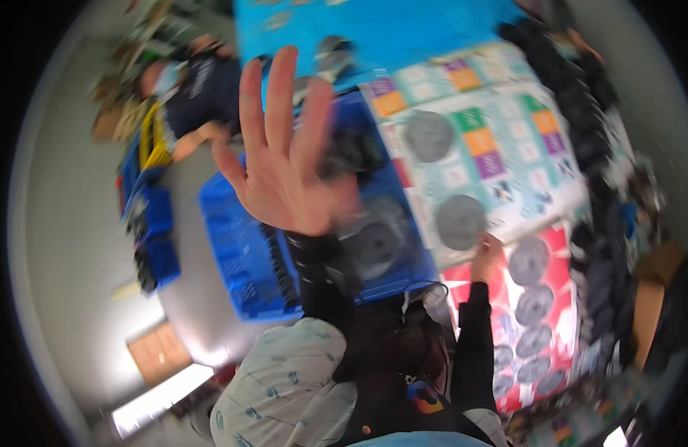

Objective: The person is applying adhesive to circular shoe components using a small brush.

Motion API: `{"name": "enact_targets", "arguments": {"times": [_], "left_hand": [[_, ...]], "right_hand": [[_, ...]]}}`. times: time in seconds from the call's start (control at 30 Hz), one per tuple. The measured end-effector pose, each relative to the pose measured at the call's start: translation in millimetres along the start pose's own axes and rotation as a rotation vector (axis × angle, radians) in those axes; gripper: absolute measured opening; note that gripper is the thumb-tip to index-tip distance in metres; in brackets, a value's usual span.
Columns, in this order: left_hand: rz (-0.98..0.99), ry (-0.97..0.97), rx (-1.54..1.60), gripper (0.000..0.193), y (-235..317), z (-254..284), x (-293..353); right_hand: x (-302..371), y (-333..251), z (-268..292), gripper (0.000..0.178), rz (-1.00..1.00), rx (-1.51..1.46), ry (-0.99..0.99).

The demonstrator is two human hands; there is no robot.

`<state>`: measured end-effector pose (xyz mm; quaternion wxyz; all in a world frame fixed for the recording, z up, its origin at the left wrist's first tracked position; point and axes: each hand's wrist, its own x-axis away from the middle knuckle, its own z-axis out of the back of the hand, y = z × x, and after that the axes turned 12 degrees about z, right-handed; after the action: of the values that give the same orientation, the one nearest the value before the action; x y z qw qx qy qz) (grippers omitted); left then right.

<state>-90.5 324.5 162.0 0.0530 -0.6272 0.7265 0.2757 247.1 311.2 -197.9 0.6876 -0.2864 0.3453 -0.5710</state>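
My left hand (284,167) is raised high over a blue plastic crate (236,257), palm showing and fingers spread, with nothing in it. Motion smears its thumb side. My right hand (487,257) reaches to the lower right rim of a grey round disc (460,222), its fingers closed at that edge. This disc lies on a white printed sheet with coloured squares (519,197). A second grey disc (429,136) rests farther up the same sheet. Inside the crate are another round grey disc (375,242) and dark parts that are blurred.
Several grey discs (534,305) lie on a red and white sheet (560,257) at the near right. Black parts (593,141) are piled along the right edge. A blue surface (403,33) spans the far side. Another person (202,93) works at the left, near blue bins (157,212).
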Motion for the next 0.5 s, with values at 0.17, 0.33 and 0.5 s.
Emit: {"name": "enact_targets", "arguments": {"times": [0.17,0.33,0.5], "left_hand": [[-0.005,-0.186,-0.101,0.094,-12,-82,44],[-0.092,-0.162,-0.207,0.093,-26,-178,108],[0.257,-0.133,-0.56,0.094,-64,-221,143]], "right_hand": [[14,29,15,0.03,0.012,0.12,-0.037],[26,-6,-3,0.045,0.164,0.177,-0.135],[43,-47,27,0.046,0.184,0.141,-0.136]]}}
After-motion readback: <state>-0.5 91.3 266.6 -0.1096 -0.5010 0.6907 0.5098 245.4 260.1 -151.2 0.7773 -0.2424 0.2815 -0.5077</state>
